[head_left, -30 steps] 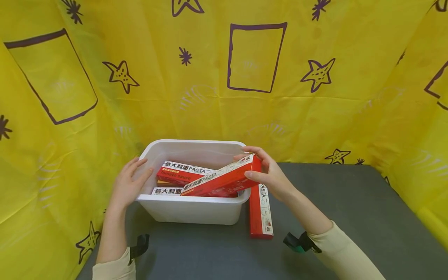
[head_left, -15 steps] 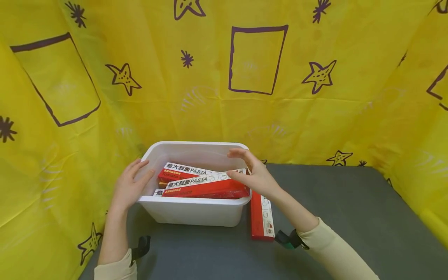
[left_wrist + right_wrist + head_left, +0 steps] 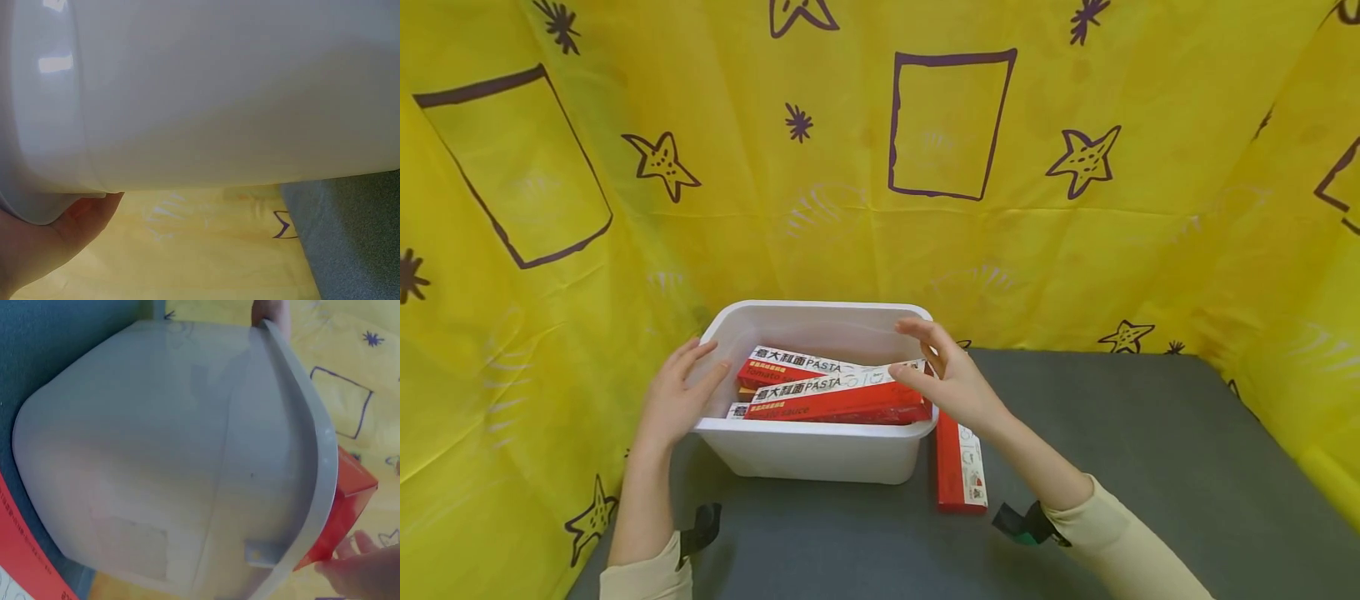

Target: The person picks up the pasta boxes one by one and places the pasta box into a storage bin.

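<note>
A white plastic bin (image 3: pixel 808 454) stands on the dark table, holding several red-and-white pasta boxes. My left hand (image 3: pixel 676 398) holds its left rim; in the left wrist view, part of that hand (image 3: pixel 53 247) lies against the rim's underside. The top pasta box (image 3: pixel 842 403) lies aslant over the others, and its red right end (image 3: pixel 340 506) stands above the rim in the right wrist view. Around that end my right hand (image 3: pixel 958 382) is spread loosely, thumb over the box and fingers beyond it. Another pasta box (image 3: pixel 790 362) lies behind; lower ones are mostly hidden.
One more pasta box (image 3: pixel 961 471) lies flat on the grey table (image 3: pixel 1112 467), close by the bin's right side. A yellow cloth (image 3: pixel 835 242) with drawn stars hangs behind and at both sides.
The top pasta box has come down from a raised tilt, moving left into the bin. My right hand followed it leftward and its fingers have loosened. My left hand stays at the rim.
</note>
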Action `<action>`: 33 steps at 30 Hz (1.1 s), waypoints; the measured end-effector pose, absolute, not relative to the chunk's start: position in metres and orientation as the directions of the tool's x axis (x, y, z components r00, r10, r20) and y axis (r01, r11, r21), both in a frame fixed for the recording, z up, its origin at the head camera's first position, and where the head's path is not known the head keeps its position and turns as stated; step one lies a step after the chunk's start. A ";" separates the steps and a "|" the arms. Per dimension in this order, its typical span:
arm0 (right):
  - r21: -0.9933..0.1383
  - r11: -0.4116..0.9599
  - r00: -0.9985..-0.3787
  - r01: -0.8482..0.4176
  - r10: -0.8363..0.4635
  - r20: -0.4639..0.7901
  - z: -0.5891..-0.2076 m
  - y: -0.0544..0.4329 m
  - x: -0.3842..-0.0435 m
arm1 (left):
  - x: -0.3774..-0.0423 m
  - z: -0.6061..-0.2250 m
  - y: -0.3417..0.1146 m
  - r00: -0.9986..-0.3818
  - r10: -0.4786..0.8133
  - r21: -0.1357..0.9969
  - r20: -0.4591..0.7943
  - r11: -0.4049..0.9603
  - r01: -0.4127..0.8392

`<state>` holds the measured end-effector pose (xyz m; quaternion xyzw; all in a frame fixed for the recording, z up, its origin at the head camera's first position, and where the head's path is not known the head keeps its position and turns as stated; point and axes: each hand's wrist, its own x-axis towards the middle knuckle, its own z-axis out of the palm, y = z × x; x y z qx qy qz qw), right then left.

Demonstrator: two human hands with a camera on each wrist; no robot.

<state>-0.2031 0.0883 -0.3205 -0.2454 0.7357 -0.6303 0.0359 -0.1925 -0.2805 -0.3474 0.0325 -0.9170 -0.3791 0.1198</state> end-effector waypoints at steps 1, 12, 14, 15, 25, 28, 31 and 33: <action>-0.948 0.092 -0.877 -0.304 -0.415 0.241 -0.321 0.087 -0.203 | -0.193 -0.348 -0.281 -0.969 -0.150 0.701 0.198 0.712 0.033; -0.954 0.061 -0.860 -0.294 -0.452 0.236 -0.318 0.079 -0.205 | -0.193 -0.348 -0.280 -0.971 -0.152 0.700 0.187 0.713 0.024; -0.951 0.065 -0.864 -0.303 -0.440 0.246 -0.320 0.082 -0.204 | -0.193 -0.349 -0.280 -0.971 -0.151 0.703 0.186 0.711 0.024; -0.950 0.068 -0.868 -0.305 -0.431 0.247 -0.321 0.084 -0.203 | -0.193 -0.349 -0.280 -0.970 -0.151 0.704 0.188 0.710 0.026; -0.942 0.146 -0.921 -0.303 -0.299 0.250 -0.337 0.113 -0.193 | -0.194 -0.349 -0.280 -0.972 -0.151 0.709 0.179 0.705 0.021; -0.941 0.192 -0.936 -0.279 -0.274 0.222 -0.348 0.124 -0.191 | -0.194 -0.349 -0.280 -0.972 -0.154 0.711 0.175 0.703 0.017; -0.942 0.220 -0.947 -0.251 -0.255 0.193 -0.359 0.133 -0.188 | -0.194 -0.349 -0.281 -0.972 -0.153 0.708 0.179 0.706 0.019; -0.945 0.234 -0.955 -0.228 -0.242 0.171 -0.364 0.138 -0.186 | -0.194 -0.350 -0.281 -0.972 -0.152 0.707 0.181 0.707 0.021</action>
